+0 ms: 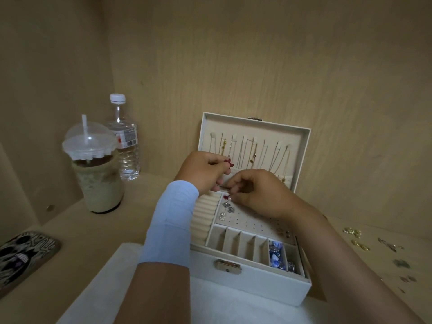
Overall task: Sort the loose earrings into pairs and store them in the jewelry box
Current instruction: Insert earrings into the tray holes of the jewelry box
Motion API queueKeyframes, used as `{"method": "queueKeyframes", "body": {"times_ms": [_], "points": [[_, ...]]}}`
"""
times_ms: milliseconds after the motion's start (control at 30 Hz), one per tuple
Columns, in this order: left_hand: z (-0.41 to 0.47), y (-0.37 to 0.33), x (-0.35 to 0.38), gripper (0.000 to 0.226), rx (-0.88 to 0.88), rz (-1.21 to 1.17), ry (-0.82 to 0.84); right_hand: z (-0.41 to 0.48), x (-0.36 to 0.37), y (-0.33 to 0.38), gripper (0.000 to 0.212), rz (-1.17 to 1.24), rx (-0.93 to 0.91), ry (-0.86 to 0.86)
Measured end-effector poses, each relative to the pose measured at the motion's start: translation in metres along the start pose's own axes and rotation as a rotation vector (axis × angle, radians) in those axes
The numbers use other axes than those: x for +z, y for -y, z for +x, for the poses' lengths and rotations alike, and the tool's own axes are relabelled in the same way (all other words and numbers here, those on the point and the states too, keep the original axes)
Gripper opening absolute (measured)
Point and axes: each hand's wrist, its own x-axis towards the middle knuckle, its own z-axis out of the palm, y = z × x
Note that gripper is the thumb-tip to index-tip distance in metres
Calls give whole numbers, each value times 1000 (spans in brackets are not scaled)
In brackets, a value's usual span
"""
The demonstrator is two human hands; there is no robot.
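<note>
An open cream jewelry box (247, 284) stands in front of me, necklaces hanging inside its raised lid (301, 146). My left hand (203, 169) pinches a small dark red earring (230, 163) above the box. My right hand (257, 192) pinches a red and pearl earring (228, 197) at the far left corner of the perforated earring panel (252, 222). Silver earrings (228, 206) sit pinned on that panel. Blue and silver pieces (275, 256) fill compartments at the front right. Loose gold and dark earrings (360, 242) lie on the table at the right.
An iced drink cup (98, 174) with a straw and a water bottle (125, 141) stand at the back left. A phone in a patterned case (23, 256) lies at the left edge. A white cloth (210, 305) lies under the box. Wooden walls close in behind and to the left.
</note>
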Motion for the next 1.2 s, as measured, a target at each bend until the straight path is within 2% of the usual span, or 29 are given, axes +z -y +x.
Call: {"method": "queueKeyframes", "body": {"times_ms": [67,200,267,433,600,733,900,1200], "points": [[-2,-3,3,16,11,-22,10,-1,-1,-4,24,52,-15,-65],[-3,-7,7,9,14,3,37,-4,-7,-3,30,249,-68,-259],[-4,-10,9,9,12,-10,54,-7,-9,1,32,258,-112,-313],[-7,-12,14,8,-17,-86,69,-11,-12,4,22,297,-140,-420],[-7,-15,16,10,-52,-149,109,-11,-15,-1,21,394,-99,-428],[-7,-14,16,13,-19,-180,109,-10,-19,0,23,531,-76,-371],[-9,-14,16,17,18,-167,125,-12,-23,3,31,594,-81,-341],[-9,-10,16,12,32,-172,109,-11,-19,1,25,557,-91,-363]]}}
